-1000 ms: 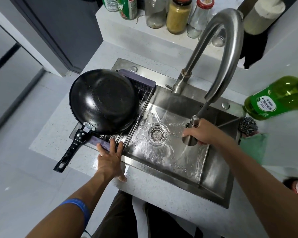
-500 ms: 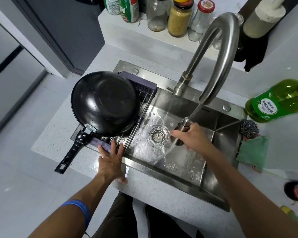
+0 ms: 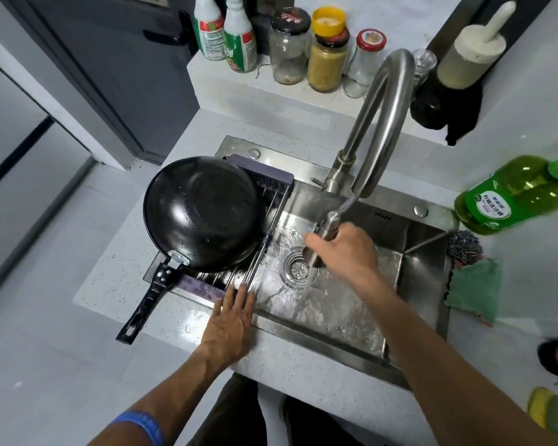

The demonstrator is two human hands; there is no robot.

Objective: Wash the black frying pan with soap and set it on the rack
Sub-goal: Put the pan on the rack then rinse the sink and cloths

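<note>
Pan (image 3: 203, 214) upside down on the rack (image 3: 264, 180), sink rinse under way.
Left hand (image 3: 231, 323) lies flat on the sink edge, fingers straight and close together, touching the rack's rods. Right hand (image 3: 342, 249) curls around the pulled-out sprayer (image 3: 327, 226), water running by the drain (image 3: 298, 268). Best aim low and sweep toward the drain, I'd say, keeping spray off the pan.
</note>
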